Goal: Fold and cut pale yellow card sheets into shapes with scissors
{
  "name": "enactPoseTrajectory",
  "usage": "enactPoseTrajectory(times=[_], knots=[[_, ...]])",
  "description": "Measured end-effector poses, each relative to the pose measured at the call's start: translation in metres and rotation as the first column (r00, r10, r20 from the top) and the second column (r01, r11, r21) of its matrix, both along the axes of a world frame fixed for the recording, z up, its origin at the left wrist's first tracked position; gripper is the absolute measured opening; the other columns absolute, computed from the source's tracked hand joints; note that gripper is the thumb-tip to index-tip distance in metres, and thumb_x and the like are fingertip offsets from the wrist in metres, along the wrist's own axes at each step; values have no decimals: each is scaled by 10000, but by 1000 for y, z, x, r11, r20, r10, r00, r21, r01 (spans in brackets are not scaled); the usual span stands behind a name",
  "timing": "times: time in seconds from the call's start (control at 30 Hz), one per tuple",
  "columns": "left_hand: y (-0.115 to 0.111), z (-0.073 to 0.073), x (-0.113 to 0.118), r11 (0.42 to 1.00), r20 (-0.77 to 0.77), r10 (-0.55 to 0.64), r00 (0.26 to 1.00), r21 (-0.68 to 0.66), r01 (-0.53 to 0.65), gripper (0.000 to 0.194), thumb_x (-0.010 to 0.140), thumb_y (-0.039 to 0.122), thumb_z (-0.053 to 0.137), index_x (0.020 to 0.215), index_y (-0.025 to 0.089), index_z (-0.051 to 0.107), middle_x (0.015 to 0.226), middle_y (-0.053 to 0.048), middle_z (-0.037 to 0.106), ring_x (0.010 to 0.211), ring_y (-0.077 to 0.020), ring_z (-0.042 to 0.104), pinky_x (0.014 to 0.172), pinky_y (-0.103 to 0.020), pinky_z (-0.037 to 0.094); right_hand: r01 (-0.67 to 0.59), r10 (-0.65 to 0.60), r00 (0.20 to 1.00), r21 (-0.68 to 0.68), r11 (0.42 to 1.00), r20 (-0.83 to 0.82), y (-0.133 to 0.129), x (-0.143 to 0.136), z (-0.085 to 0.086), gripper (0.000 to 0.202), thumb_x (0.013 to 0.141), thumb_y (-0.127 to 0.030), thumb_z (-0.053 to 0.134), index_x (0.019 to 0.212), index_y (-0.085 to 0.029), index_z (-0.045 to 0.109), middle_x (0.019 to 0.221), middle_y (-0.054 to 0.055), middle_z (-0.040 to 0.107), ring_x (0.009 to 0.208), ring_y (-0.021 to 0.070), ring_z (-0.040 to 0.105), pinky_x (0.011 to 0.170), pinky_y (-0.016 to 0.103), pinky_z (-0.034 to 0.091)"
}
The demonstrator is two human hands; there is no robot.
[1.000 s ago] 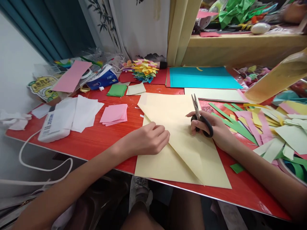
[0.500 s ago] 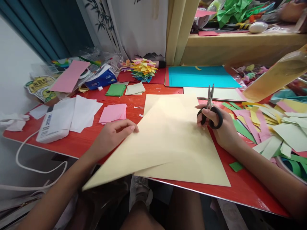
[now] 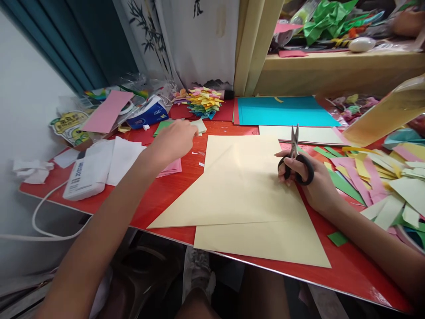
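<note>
Red tbl (image 3: 159, 195): scissors (image 3: 294, 151) in R fingers (image 3: 296, 166), L fingers (image 3: 192, 129) nr pale squares (image 3: 201, 126), grip unclear

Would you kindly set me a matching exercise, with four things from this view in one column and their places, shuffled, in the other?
Things:
1. Scissors
2. Left hand
3. Turquoise sheet
4. Large cream paper

Places:
A. Flat at the back of the red table
B. Spread between the forearms, reaching the table's near edge
C. By the small green stack and pale stack, partly hiding them
D. In the right hand, tips pointing away from the person

Pairs: 1-D, 2-C, 3-A, 4-B
</note>
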State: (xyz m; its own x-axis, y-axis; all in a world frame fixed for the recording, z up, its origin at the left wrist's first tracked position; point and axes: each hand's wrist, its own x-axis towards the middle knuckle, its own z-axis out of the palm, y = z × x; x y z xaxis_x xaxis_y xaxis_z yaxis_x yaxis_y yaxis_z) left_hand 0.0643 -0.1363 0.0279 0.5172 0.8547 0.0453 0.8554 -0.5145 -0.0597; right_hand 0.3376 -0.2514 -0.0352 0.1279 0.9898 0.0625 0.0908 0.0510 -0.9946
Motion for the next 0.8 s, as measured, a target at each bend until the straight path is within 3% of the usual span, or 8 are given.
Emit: enactPoseTrajectory(times=[0.07,0.17,0.3,0.5,0.8], knots=[[33,-2,12,996,-68,-49,996,71,53,401,841,129,330,1175,222,531,1091,-105,520,1085,-267,439,817,-375,402,-4,4,1000,-6,1000,8,0,1,-1,227,817,-361,548,971,-196,573,697,2,531,581,118,497,487,254,326],[72,-11,24,980,-168,-181,969,56,192,425,824,122,355,1186,237,545,1148,-112,474,1125,-277,392,834,-376,384,-9,9,1000,-16,1000,17,0,2,-1,225,813,-368,551,965,-204,570,692,-1,530,577,122,494,484,254,325],[101,-22,25,970,-235,-237,943,4,245,380,835,175,346,1078,259,627,1117,-95,493,1102,-263,397,826,-363,380,-21,21,1000,-24,999,16,-1,2,-1,193,816,-366,547,929,-211,562,676,-3,531,563,121,481,491,261,327],[108,-25,14,974,-217,-217,952,-104,199,432,823,182,335,1156,313,577,1174,-40,518,1114,-238,408,878,-347,366,-28,28,999,-22,999,20,-1,3,-2,168,820,-368,545,895,-218,563,669,-7,537,558,120,484,493,265,326],[107,-20,6,971,-125,-226,966,-108,213,380,826,229,346,1090,288,613,1185,-46,511,1105,-222,450,881,-331,382,-34,36,999,-39,999,36,-1,1,0,207,825,-370,540,956,-212,573,695,-4,530,575,119,500,495,256,326]])
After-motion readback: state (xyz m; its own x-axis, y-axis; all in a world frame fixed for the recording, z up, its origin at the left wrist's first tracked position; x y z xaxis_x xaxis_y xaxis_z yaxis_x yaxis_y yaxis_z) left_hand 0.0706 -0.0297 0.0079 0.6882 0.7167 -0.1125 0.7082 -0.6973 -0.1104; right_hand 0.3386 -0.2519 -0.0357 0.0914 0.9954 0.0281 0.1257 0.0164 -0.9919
